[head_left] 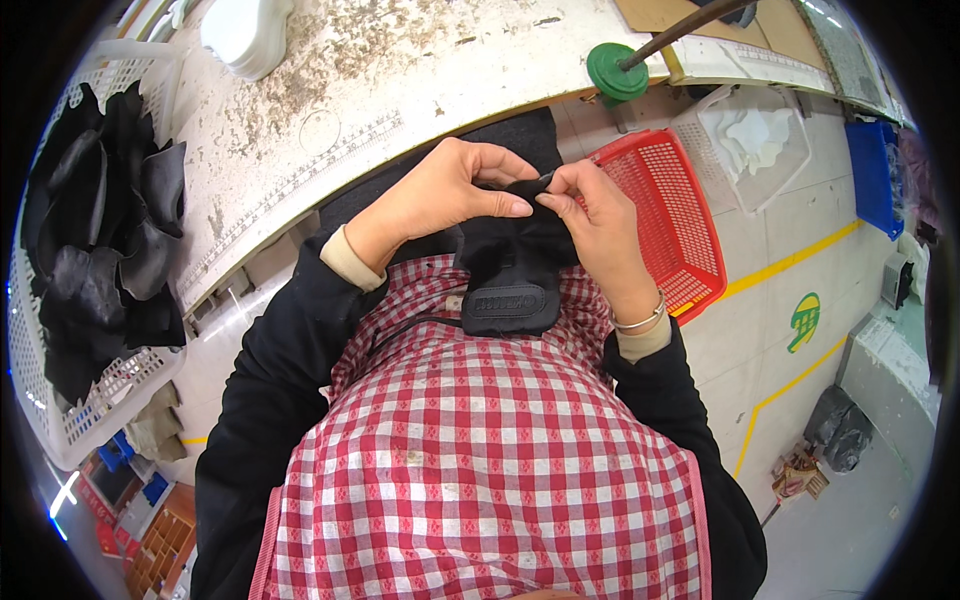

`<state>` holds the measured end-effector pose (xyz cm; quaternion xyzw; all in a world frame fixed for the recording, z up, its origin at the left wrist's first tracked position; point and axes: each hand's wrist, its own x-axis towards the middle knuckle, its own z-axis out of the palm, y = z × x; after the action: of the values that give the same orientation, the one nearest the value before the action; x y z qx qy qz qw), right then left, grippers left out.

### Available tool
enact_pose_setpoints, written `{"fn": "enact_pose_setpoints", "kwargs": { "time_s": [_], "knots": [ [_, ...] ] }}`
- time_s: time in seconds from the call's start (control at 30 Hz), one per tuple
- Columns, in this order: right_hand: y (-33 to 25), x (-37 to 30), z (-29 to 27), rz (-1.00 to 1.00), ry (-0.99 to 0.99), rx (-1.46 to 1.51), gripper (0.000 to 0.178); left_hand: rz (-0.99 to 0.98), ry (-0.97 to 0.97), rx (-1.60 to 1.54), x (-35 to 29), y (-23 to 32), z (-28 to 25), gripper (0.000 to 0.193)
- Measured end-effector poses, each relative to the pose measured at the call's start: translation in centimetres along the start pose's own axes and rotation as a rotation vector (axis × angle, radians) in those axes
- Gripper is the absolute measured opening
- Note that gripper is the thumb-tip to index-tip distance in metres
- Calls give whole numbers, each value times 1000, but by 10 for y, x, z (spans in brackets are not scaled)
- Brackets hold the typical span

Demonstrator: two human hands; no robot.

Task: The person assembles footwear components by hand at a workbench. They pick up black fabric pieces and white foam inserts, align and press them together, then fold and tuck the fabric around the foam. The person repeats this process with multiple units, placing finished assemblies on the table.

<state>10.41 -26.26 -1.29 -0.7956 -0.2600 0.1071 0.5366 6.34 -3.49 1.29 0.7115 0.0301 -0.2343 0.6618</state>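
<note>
A black leather shoe upper [512, 262] hangs over the front of my checked apron. Its padded tongue points toward me and bears an embossed oval patch [510, 302]. My right hand [602, 222] pinches the far edge of the upper between thumb and forefinger. My left hand [428, 196] holds the same edge close by, thumb on the near side and fingers curved over the far side. Part of the upper is hidden behind my fingers. Under and beyond my hands lies a black cloth [535, 135], next to the table's edge.
A worn white worktable [330, 60] with a ruler strip runs along the far side. On the left, a white basket [75, 440] holds black leather pieces [100, 240]. A red basket [665, 215], a clear bin [745, 150] and a blue crate [875, 180] stand to the right.
</note>
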Motion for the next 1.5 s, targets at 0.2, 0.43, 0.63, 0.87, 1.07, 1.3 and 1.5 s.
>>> {"fn": "enact_pose_setpoints", "kwargs": {
  "time_s": [0.2,0.43,0.63,0.87,1.07,1.3,1.5],
  "knots": [
    [-8,3,0,-9,-2,-70,21,15,40,20,-1,1,4,35],
    [-8,1,5,88,42,-23,33,23,94,0,4,-2,7,24],
    [14,-4,-7,251,17,15,51,2,217,-28,4,-6,6,19],
    [29,-21,-33,788,-475,365,43,158,486,617,5,-5,20,17],
    [29,-16,-24,912,-433,503,37,169,521,739,13,-15,29,20],
    [44,-25,-13,730,-455,510,26,486,761,1185,32,-49,48,23],
    [48,-38,-15,705,-447,510,26,930,562,1393,32,-55,37,25]
  ]
}}
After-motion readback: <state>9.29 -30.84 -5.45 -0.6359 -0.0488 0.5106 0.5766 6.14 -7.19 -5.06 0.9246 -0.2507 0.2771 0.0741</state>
